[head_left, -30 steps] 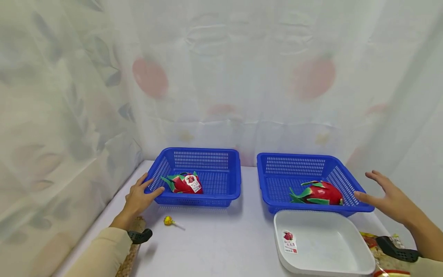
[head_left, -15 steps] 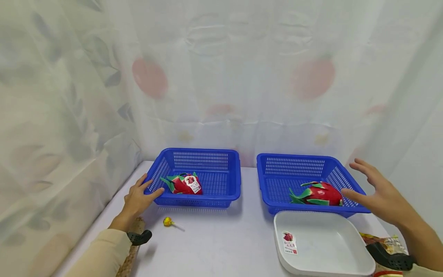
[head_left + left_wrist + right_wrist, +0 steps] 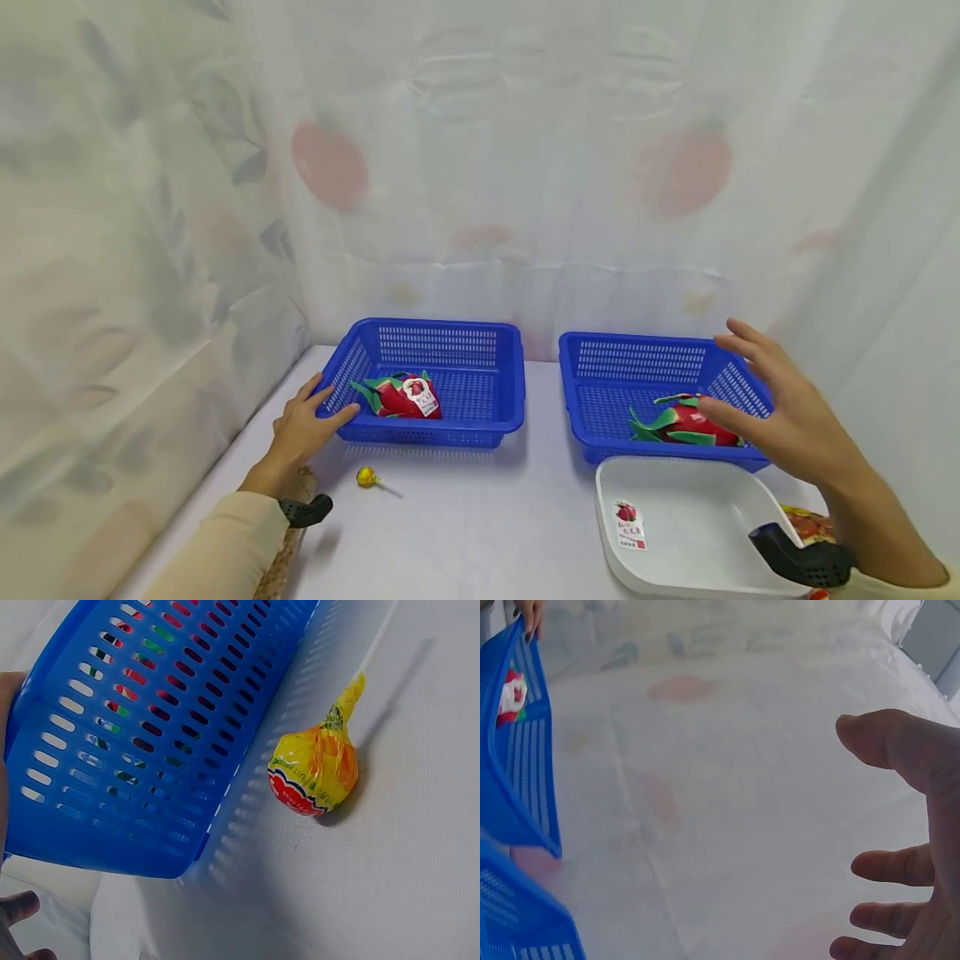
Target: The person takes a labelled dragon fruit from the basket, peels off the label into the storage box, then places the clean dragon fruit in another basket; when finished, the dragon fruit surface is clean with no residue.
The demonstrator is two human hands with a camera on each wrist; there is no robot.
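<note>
My left hand (image 3: 296, 429) rests at the near left corner of the left blue basket (image 3: 442, 428), its thumb at the rim and its fingers spread. Inside that basket lies a red dragon fruit with green scales and a white label (image 3: 401, 397). A yellow-wrapped lollipop (image 3: 315, 772) lies on the white table just in front. My right hand (image 3: 798, 425) hovers with spread fingers over the right end of the right blue basket (image 3: 637, 450), holding nothing. Its thumb overlaps a second dragon fruit (image 3: 686, 425) in the head view.
A white tub (image 3: 690, 525) with a dragon fruit sticker stands in front of the right basket. A colourful packet (image 3: 808, 525) lies partly hidden behind my right wrist. Below my left forearm is a brown speckled item (image 3: 283, 554). A printed curtain (image 3: 480, 167) hangs behind.
My right hand has moved left, from beyond the right basket's end to over its right side. My left hand, the baskets and their fruit have stayed in place.
</note>
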